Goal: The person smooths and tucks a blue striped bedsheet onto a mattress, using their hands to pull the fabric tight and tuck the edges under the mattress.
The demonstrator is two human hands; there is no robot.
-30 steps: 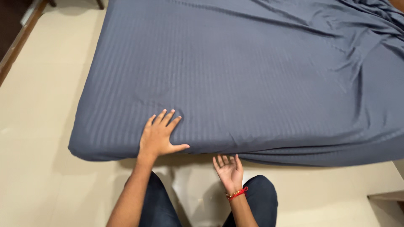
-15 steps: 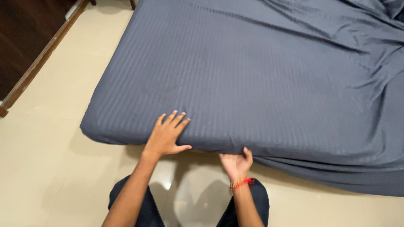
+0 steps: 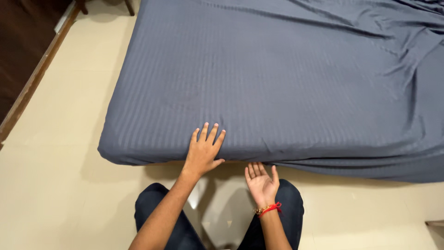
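Left hand (image 3: 203, 155) is flat on the near edge of the bed sheet (image 3: 277, 83), fingers together and straight, palm pressing the cloth, nothing pinched in its grip. Right hand (image 3: 262, 183) sits just below that edge, palm up, fingers spread and loose, fingertips at the overhanging hem; its grip is apart and holds nothing. A red thread band (image 3: 268, 209) circles that wrist.

The sheet is slate blue, a soft woven cloth with fine tone-on-tone stripes running along the bed. It lies smooth and taut over the left corner of the mattress (image 3: 138, 159), rounded there, while on the right it gathers into long creases and hangs in loose folds along the side.

Underneath, the floor (image 3: 55, 194) is glossy cream tile with a faint sheen. A dark wooden panel with a pale skirting strip (image 3: 32, 83) runs along the left.
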